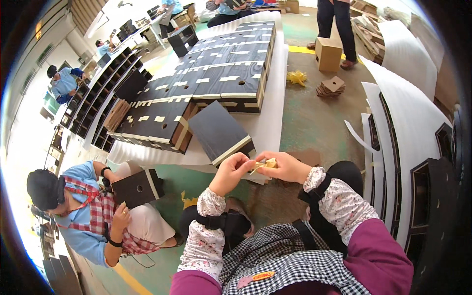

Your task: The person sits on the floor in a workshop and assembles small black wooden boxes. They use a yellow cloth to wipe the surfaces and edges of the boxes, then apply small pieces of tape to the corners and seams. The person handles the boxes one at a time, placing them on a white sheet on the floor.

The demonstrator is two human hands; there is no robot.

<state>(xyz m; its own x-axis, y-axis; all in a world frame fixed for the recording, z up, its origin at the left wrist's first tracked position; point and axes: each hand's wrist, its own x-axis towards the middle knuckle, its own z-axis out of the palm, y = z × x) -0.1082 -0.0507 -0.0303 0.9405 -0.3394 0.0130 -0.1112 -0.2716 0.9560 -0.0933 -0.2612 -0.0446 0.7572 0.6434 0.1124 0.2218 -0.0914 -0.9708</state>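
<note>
Crumpled pale-yellow tape (270,162), at four o'clock from the black box (220,129), sits pinched in your left hand (231,172) and right hand (289,168); likely light, limp, sticky, so take its edges.

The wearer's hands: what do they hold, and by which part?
The right hand pinches a crumpled yellowish strip, apparently tape, near its right end, between thumb and fingers. The left hand is at its left end; whether it grips there is unclear.

Box rows (209,84) on sheet (271,129); lone box (219,129) before rows; co-worker (83,199) left; carton (328,55) right.
</note>
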